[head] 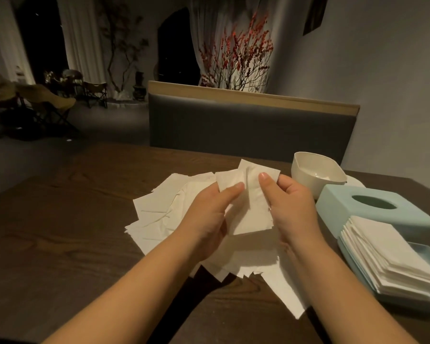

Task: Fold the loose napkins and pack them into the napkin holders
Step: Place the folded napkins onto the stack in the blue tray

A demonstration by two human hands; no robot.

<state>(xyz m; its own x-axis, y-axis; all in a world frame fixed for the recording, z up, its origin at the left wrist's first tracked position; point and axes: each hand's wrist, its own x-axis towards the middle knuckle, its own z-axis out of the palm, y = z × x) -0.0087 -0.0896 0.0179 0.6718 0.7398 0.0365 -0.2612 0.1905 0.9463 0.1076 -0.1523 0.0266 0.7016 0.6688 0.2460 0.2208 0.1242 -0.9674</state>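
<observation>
Napkin (243, 207) lower edge behind both hands' fingers (231, 192)

both bare forearms reach forward side by side, hands raised close together. the left hand (209, 214) and the right hand (289, 207) each pinch with curled fingers, thumbs on top pointing inward toward each other.

A dark wooden table (60, 232) carries loose napkins (159, 214), a white bowl (315, 172) and blue napkin holders (372, 207).
</observation>
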